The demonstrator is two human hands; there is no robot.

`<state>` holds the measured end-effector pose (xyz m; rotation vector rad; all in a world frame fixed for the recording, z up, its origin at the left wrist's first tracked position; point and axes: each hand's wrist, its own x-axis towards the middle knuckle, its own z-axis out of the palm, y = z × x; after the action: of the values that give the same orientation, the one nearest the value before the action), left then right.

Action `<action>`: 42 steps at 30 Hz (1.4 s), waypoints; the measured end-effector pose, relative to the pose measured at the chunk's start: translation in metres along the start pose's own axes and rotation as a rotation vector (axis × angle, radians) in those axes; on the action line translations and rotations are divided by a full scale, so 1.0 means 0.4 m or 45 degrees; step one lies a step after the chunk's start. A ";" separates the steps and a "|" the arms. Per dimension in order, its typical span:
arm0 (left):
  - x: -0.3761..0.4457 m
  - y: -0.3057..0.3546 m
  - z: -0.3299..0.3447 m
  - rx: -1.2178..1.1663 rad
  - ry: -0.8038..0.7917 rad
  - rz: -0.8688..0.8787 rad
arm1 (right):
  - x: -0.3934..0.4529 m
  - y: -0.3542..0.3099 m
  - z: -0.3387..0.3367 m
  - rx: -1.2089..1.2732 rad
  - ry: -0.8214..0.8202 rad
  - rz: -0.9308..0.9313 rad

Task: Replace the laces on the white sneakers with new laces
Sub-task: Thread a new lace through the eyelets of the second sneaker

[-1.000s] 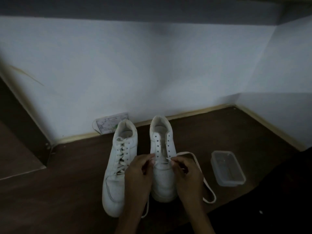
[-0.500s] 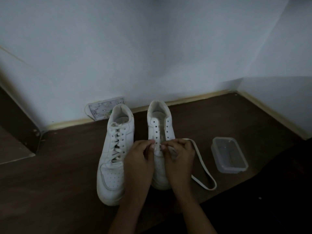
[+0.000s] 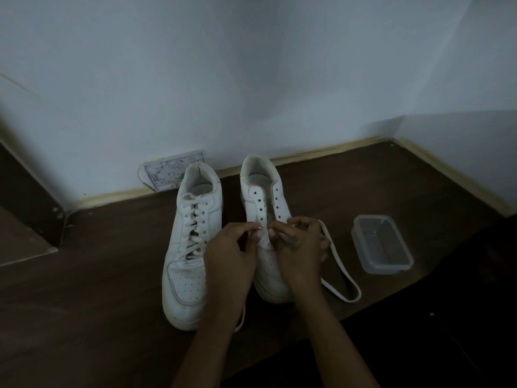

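Observation:
Two white sneakers stand side by side on a dark wooden surface, toes toward me. The left sneaker is fully laced. The right sneaker shows bare eyelets along its upper part. A flat white lace loops out to its right on the wood. My left hand pinches the lace tip at the lower eyelets. My right hand pinches the lace just beside it, fingers curled over the shoe's tongue. The lowest eyelets are hidden under my hands.
A clear plastic container without a lid sits right of the shoes. A printed card leans against the white wall behind the left sneaker. The wooden surface's front edge runs just right of my right forearm.
My hands came closer together over the right sneaker's lower eyelets, fingertips now almost touching. The camera tilted down, so shoes and container sit higher in view.

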<state>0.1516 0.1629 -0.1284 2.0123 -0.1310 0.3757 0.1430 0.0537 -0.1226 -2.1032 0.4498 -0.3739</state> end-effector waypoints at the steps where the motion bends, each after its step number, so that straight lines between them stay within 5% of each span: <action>1: 0.002 0.002 0.001 0.008 0.005 0.006 | -0.002 0.000 -0.002 -0.043 -0.011 -0.021; 7: 0.026 0.005 -0.015 0.139 0.027 0.171 | -0.099 0.015 0.010 -0.097 0.272 -0.195; 13: 0.059 -0.008 -0.099 0.307 0.415 0.299 | -0.153 0.044 0.011 -0.329 0.119 -0.256; 21: 0.042 -0.011 -0.033 0.536 -0.013 0.453 | -0.162 0.042 0.029 -0.167 0.033 -0.184; 29: 0.068 -0.019 -0.122 0.620 0.423 0.295 | -0.162 0.046 0.020 -0.184 -0.058 -0.174; 31: 0.071 -0.024 -0.138 0.644 0.399 0.228 | -0.162 0.044 0.021 -0.181 -0.056 -0.175; 37: 0.044 0.001 -0.047 0.699 0.029 0.481 | -0.158 0.046 0.026 -0.241 -0.066 -0.165; 42: 0.035 -0.004 -0.035 0.596 0.184 0.403 | -0.156 0.048 0.029 -0.227 -0.039 -0.164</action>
<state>0.1622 0.1772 -0.1193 2.4193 -0.2948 0.8119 0.0893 0.0807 -0.1505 -2.3151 0.3408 -0.3871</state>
